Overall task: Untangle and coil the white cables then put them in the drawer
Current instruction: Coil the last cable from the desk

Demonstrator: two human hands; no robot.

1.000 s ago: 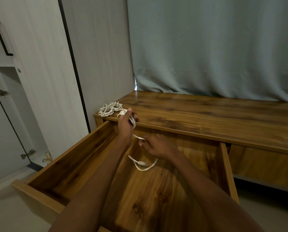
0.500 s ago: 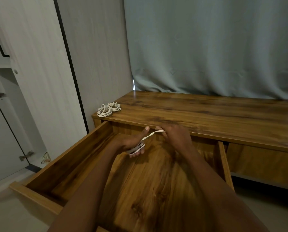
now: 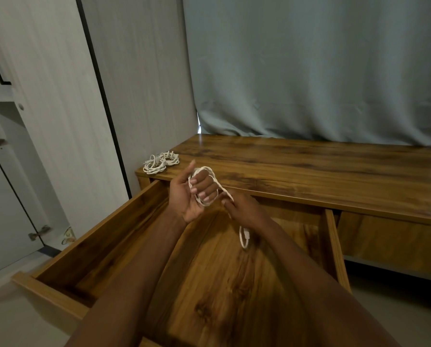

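Observation:
A white cable is looped around the curled fingers of my left hand, which is raised palm up above the open wooden drawer. My right hand pinches the same cable just right of the left hand. The cable's free end and plug hang below it over the drawer. More white cables lie coiled in a small pile on the left corner of the wooden cabinet top, behind my left hand.
The drawer's bare wooden floor lies below my forearms. A grey wardrobe stands to the left with its door ajar. A grey-green curtain hangs behind the cabinet.
My left hand left the pile on the cabinet corner, dipped over the drawer and rose again, now with the cable wound around its fingers. The right hand shifted along the cable; the tail hangs shorter.

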